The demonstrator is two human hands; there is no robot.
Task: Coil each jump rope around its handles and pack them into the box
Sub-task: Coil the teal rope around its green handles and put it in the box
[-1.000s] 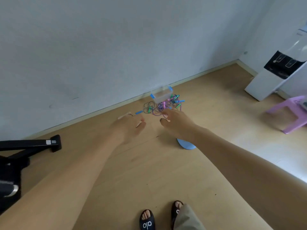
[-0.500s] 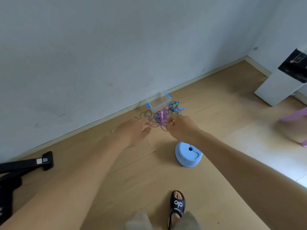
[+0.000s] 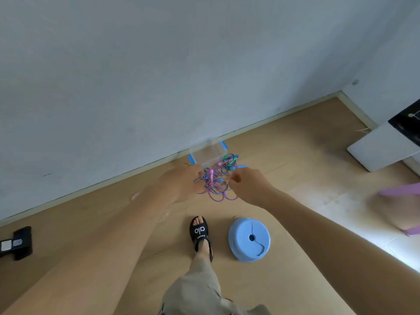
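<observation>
With the stool (image 3: 249,239) now near at five o'clock, both hands have closed in on the ropes (image 3: 217,180) at twelve, left hand (image 3: 181,181) seemingly open, right hand (image 3: 246,184) apparently pinching rope, box (image 3: 208,153) beyond, so sorting starts.

Wood floor (image 3: 284,155) by a grey wall (image 3: 159,64), clear box (image 3: 208,154) with blue clips at the skirting, tangled ropes (image 3: 218,180) just in front, left hand (image 3: 181,183) and right hand (image 3: 247,185) reaching toward the tangle, blue disc (image 3: 248,239) beside a sandalled foot (image 3: 200,233)
</observation>
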